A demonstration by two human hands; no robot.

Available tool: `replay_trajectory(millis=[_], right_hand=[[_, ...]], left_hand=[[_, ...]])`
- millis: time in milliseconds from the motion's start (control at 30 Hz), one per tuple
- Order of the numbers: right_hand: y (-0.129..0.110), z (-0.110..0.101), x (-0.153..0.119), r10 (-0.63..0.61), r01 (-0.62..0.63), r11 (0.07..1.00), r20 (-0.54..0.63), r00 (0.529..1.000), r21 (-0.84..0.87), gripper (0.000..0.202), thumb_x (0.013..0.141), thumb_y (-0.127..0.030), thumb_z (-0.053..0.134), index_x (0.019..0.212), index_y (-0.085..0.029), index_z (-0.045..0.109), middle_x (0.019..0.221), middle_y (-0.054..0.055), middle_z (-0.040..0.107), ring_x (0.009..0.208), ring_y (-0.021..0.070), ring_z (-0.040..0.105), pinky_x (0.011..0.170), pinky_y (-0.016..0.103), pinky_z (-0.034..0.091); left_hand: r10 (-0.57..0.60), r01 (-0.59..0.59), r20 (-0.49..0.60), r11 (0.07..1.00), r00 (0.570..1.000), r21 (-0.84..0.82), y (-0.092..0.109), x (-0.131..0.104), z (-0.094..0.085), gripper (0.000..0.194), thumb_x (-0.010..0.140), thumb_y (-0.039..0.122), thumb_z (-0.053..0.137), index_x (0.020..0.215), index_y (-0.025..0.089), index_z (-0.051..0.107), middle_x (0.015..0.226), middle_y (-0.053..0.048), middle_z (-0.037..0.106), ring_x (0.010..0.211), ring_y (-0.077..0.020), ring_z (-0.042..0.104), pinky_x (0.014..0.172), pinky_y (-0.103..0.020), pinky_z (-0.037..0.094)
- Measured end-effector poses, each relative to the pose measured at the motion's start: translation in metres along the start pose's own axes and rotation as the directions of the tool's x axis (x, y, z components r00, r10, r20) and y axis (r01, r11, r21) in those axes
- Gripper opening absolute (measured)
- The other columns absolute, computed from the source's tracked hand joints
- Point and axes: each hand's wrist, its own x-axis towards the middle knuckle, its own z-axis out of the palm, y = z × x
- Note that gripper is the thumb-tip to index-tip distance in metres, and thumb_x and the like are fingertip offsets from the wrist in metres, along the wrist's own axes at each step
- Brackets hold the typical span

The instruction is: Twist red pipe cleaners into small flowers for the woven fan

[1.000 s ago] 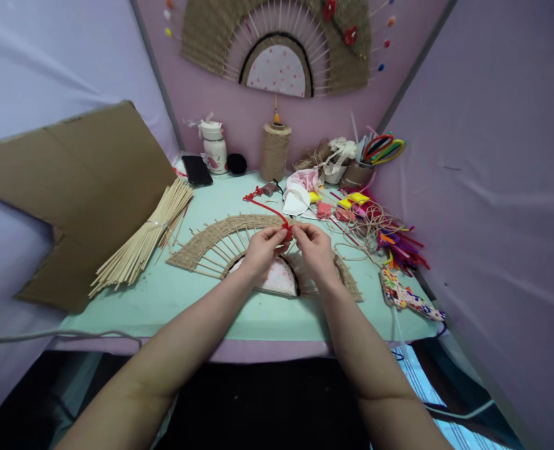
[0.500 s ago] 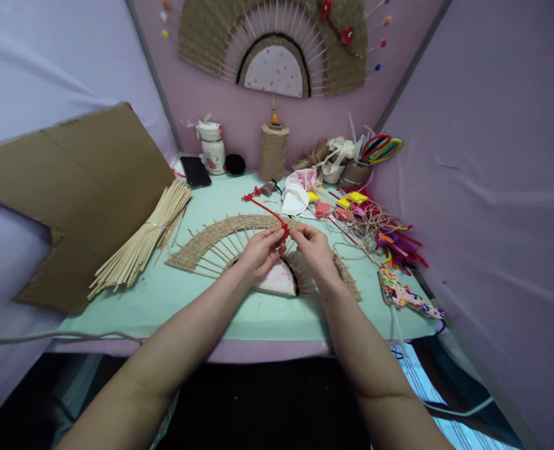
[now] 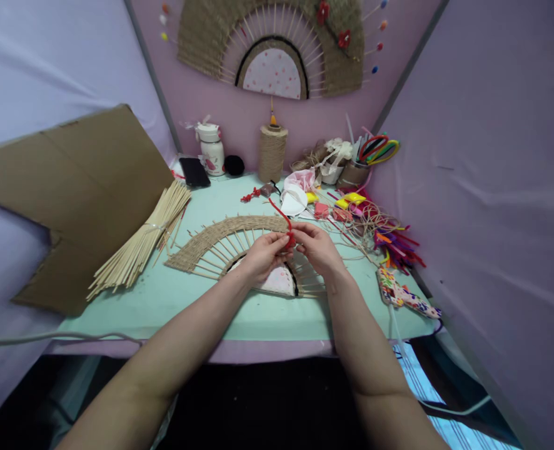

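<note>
A red pipe cleaner (image 3: pixel 281 213) is pinched between my two hands, its lower part coiled into a small red bunch and its free end pointing up and left. My left hand (image 3: pixel 268 255) closes on the bunch from the left. From the right, the thumb and fingers of my right hand (image 3: pixel 318 247) are pressed against the same bunch. Below them a woven fan (image 3: pixel 232 226) lies on the table, with thin stick ribs and a pale spotted half-round centre; my hands hide part of it. Small red twisted flowers (image 3: pixel 253 194) lie beyond the fan.
A bundle of sticks (image 3: pixel 139 240) and folded cardboard (image 3: pixel 84 175) are at left. Behind stand a bottle (image 3: pixel 212 153) and a twine cone (image 3: pixel 272 156). At right lie coloured pipe cleaners (image 3: pixel 399 244), a patterned glue gun (image 3: pixel 401 292) and a pot with scissors (image 3: pixel 373 150). A finished fan (image 3: pixel 202 47) hangs above.
The pipe cleaner's free end has shortened and swung from pointing far left to a steeper, curved line. Both hands have shifted slightly right, still pinching it.
</note>
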Motion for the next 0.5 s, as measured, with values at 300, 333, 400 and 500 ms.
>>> replay_trajectory(millis=[300,333,400,500], right_hand=[[-0.0017,-0.0019,-0.0014,0.01,-0.011,0.999,-0.035,0.999,-0.038,0.027,0.068,-0.044,0.067,0.076,-0.019,0.062,0.063,-0.004,0.054,0.058,0.0094,0.045,0.05,0.022,0.032],[-0.0017,-0.002,-0.0015,-0.004,0.002,0.997,-0.035,0.999,-0.073,0.028,0.068,-0.046,0.067,0.074,-0.019,0.063,0.061,-0.004,0.053,0.056,0.0092,0.043,0.05,0.022,0.032],[-0.0018,-0.0018,-0.0021,-0.037,0.032,0.989,-0.027,0.999,-0.147,0.03,0.069,-0.047,0.067,0.072,-0.018,0.063,0.059,-0.004,0.053,0.054,0.009,0.041,0.051,0.023,0.032],[-0.0021,0.0008,-0.0034,-0.077,0.071,0.976,-0.02,0.997,-0.205,0.03,0.069,-0.047,0.068,0.07,-0.017,0.065,0.061,-0.003,0.056,0.056,0.0095,0.043,0.053,0.023,0.033]], left_hand=[[0.108,-0.104,-0.099,0.994,0.989,0.039,-0.0016,0.0039,-0.0037,0.019,0.066,0.024,0.077,0.074,0.012,0.065,0.069,-0.004,0.067,0.061,-0.0098,0.06,0.062,-0.023,0.049],[0.136,-0.132,-0.116,0.99,0.984,0.047,-0.0025,0.0051,-0.0045,0.022,0.063,0.027,0.079,0.074,0.012,0.065,0.07,-0.004,0.067,0.061,-0.0096,0.059,0.062,-0.023,0.048],[0.186,-0.179,-0.144,0.982,0.972,0.06,-0.0039,0.0071,-0.0058,0.026,0.059,0.03,0.081,0.073,0.013,0.067,0.071,-0.004,0.067,0.062,-0.009,0.058,0.062,-0.023,0.046],[0.224,-0.215,-0.178,0.974,0.958,0.066,-0.0048,0.0086,-0.0065,0.029,0.055,0.032,0.083,0.071,0.013,0.068,0.07,-0.003,0.066,0.062,-0.0084,0.055,0.061,-0.022,0.044]])
